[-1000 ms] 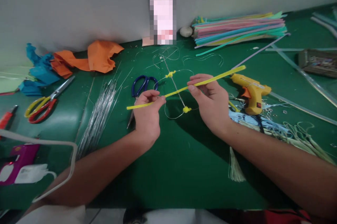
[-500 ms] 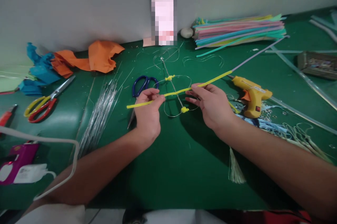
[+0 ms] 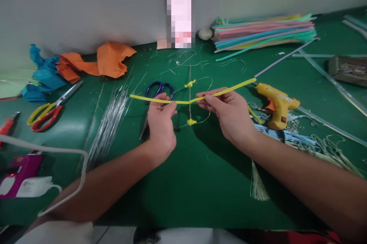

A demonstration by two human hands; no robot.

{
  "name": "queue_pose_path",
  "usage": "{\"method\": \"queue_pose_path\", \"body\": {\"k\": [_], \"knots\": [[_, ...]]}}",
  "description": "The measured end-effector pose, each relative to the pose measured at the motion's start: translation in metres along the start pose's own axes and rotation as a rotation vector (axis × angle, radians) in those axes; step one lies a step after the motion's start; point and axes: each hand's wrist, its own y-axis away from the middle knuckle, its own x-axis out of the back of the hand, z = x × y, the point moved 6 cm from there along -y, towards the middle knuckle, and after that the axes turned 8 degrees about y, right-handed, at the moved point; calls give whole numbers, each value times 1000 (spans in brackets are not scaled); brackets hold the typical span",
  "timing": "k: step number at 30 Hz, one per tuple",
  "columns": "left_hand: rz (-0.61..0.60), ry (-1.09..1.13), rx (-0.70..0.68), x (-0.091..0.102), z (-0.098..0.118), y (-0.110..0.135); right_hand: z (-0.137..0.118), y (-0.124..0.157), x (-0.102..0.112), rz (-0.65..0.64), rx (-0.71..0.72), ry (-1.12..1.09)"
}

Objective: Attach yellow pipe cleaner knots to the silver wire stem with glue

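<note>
A yellow pipe cleaner [image 3: 235, 86] runs between my two hands, with a slight bend at its middle. My left hand [image 3: 161, 121] pinches it left of the bend, and its free end sticks out to the left. On the right, my right hand [image 3: 229, 112] pinches the other half between thumb and fingers. At the bend it meets a thin upright stem [image 3: 190, 112] of a wire frame. Yellow knots sit on the stem above [image 3: 189, 83] and below [image 3: 191, 122] the pipe cleaner. A thin wire loop [image 3: 211, 83] curves out to both sides, partly behind my hands.
Blue-handled scissors [image 3: 155, 90] lie behind my left hand, beside thin wires [image 3: 110, 121]. A yellow glue gun [image 3: 278, 102] is right of my right hand, near tassels [image 3: 259, 183]. Pipe cleaners [image 3: 263, 33] lie at the back; red-and-yellow scissors [image 3: 47, 116] at left.
The pipe cleaner's left end has swung up, so it now bends in a shallow V. The wire frame's stem has turned from slanted to upright. Both hands keep their pinch.
</note>
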Motion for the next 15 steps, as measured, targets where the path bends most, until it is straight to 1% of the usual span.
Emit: {"method": "queue_pose_path", "body": {"k": [2, 5, 9, 13, 15], "knots": [[2, 7, 9, 0, 1, 2, -7, 4, -1, 4, 117, 75], [-43, 38, 118, -6, -2, 5, -17, 9, -3, 22, 215, 160], [-125, 101, 277, -14, -6, 10, -23, 13, -3, 32, 265, 145], [-134, 120, 456, -17, -12, 20, -23, 15, -2, 36, 264, 105], [-168, 108, 523, -19, -14, 23, -22, 15, -1, 40, 264, 95]]}}
